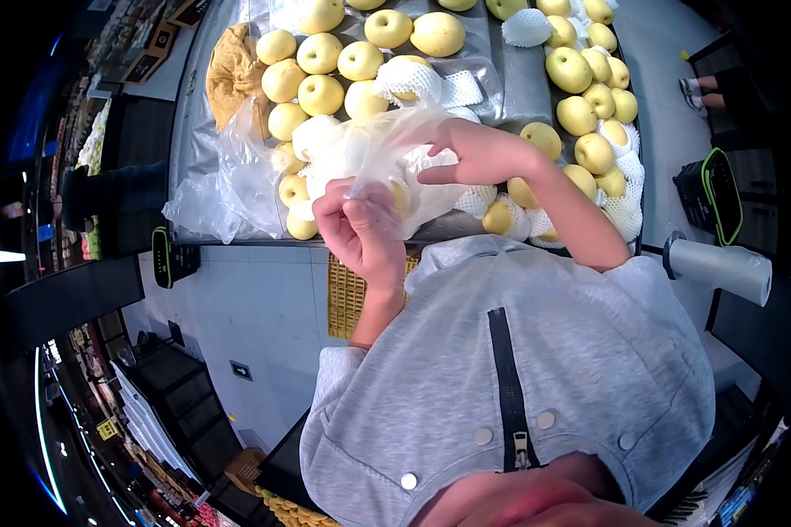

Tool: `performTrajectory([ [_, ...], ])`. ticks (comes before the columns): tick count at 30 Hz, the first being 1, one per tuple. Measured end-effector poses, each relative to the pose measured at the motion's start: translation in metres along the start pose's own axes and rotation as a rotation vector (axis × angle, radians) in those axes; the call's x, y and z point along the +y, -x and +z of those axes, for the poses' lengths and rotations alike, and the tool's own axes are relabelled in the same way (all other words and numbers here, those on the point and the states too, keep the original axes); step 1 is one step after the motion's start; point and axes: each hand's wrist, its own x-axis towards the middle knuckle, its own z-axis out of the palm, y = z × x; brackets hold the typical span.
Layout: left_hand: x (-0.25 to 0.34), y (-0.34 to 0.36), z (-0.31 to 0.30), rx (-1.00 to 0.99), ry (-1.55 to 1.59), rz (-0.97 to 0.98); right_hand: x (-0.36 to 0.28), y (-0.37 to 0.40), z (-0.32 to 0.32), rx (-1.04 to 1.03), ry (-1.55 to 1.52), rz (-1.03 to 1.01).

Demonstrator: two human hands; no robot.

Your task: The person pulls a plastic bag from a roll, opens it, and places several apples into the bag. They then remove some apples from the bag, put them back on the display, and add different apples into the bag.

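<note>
My left hand point(360, 230) pinches the lower edge of a clear plastic bag point(369, 154) between thumb and fingers. My right hand point(476, 154) grips the same bag from the right, fingers curled into the film. The bag hangs over the front of the fruit stand and holds at least one yellow pear in white foam netting. Behind it, yellow pears point(321, 92) lie in rows on the grey stand point(518, 88). A second, empty-looking bag point(224, 189) lies crumpled to the left.
More pears point(589, 105), some in foam nets, fill the stand's right side. Brown paper point(233, 70) lies at its left end. A roll of bags point(721, 268) and a black basket point(712, 193) are at right. Another person's feet point(699, 92) show beyond. A yellow crate point(344, 303) sits under the stand.
</note>
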Motion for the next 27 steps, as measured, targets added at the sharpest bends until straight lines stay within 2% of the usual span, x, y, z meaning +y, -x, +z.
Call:
performTrajectory([
  [2, -0.012, 0.011, 0.012, -0.124, 0.044, -0.139, 0.067, 0.022, -0.010, 0.146, -0.375, -0.007],
  [4, -0.031, 0.022, 0.025, -0.213, 0.030, -0.361, 0.096, 0.052, -0.025, 0.463, -0.032, 0.234],
  [6, -0.052, 0.036, 0.034, -0.271, 0.016, -0.495, 0.147, 0.089, -0.021, 0.541, 0.573, 0.334],
  [7, -0.064, 0.042, 0.037, -0.275, 0.043, -0.568, 0.155, 0.105, -0.016, 0.513, 0.493, 0.371],
  [8, -0.072, 0.046, 0.037, -0.279, 0.041, -0.637, 0.162, 0.111, -0.010, 0.565, 0.461, 0.275],
  [12, -0.098, 0.047, 0.034, -0.281, -0.046, -0.666, 0.156, 0.109, -0.006, 0.646, 0.442, 0.350],
  [17, -0.121, 0.030, 0.032, -0.250, -0.147, -0.596, 0.157, 0.091, 0.000, 0.701, 0.489, 0.459],
  [20, -0.119, 0.020, 0.031, -0.218, -0.079, -0.569, 0.150, 0.088, -0.017, 0.695, 0.326, 0.473],
  [21, -0.109, 0.014, 0.035, -0.217, -0.038, -0.595, 0.143, 0.089, -0.027, 0.702, 0.168, 0.421],
  [22, -0.101, 0.011, 0.038, -0.216, 0.005, -0.621, 0.135, 0.088, -0.036, 0.664, -0.246, 0.398],
  [24, -0.093, 0.009, 0.040, -0.286, -0.012, -0.606, 0.108, 0.085, -0.051, 0.578, -0.541, 0.239],
  [27, -0.086, 0.004, 0.047, -0.327, -0.047, -0.560, 0.084, 0.069, -0.060, 0.285, -0.641, 0.080],
])
